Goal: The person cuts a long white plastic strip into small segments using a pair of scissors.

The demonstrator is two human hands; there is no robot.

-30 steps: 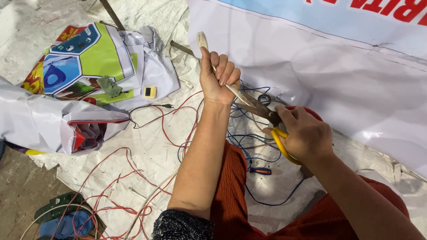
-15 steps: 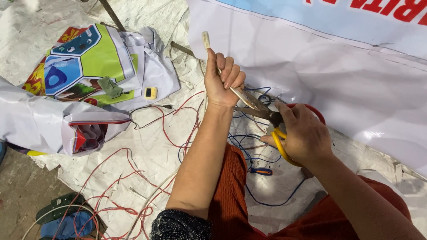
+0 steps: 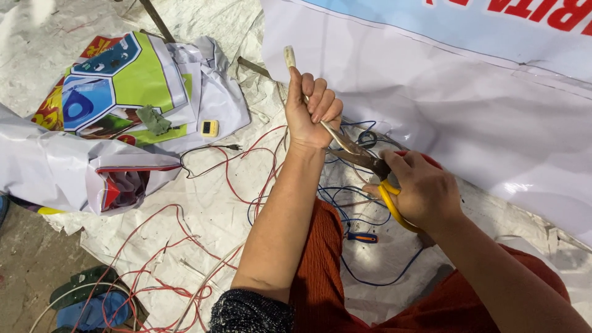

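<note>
A pale stick (image 3: 290, 58) stands nearly upright in the middle of the view, its rounded tip poking out at twelve o'clock from the left hand (image 3: 310, 111), which is closed around it in a fist. It looks thin, stiff and light, perhaps a cable or a rod; I cannot tell which. Smooth as it seems, it could slip or twist, so a hold close to the blades, as the fist has now, seems the steadiest place. From the fist it runs down toward four o'clock into the metal blades of a pair of scissors (image 3: 357, 154), whose yellow handles the right hand (image 3: 422, 191) grips with fingers wrapped tight. The blades look nearly closed around the stick just below the fist.

Under both hands lies a tangle of red and blue wires (image 3: 246, 179), soft and limp, on a white sheet (image 3: 203, 216). A small screwdriver (image 3: 362, 237) with a blue and orange handle lies at six o'clock from the scissors. At nine o'clock sits a crumpled colourful banner (image 3: 117, 86) with a small yellow box (image 3: 209, 127) on it. A big white banner (image 3: 431, 86) spreads at two o'clock
</note>
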